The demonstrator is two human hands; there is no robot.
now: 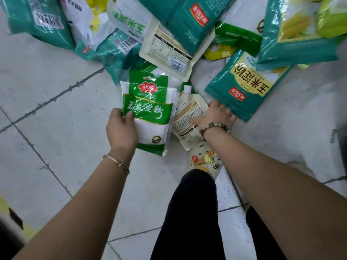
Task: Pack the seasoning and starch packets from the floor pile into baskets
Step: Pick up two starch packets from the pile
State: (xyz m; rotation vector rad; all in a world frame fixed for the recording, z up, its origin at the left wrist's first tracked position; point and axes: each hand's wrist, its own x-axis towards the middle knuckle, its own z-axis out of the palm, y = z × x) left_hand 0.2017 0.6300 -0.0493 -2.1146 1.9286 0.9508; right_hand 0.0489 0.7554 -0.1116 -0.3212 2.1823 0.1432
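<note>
My left hand (121,128) grips a stack of green-and-white starch packets (150,113) by the lower left edge, held above the floor. My right hand (216,114) reaches down beside a cream spouted pouch (187,117) on the floor, its fingers at the bottom edge of a teal starch packet (244,87); how the fingers close on it is hidden. A pile of teal, white and yellow packets (178,21) fills the top of the view. No basket is in view.
Grey floor tiles (56,109) spread to the left and below. My dark trouser legs (187,212) and a decorated shoe (206,160) stand just below the pouch. A white sack (300,119) lies under the pile at the right.
</note>
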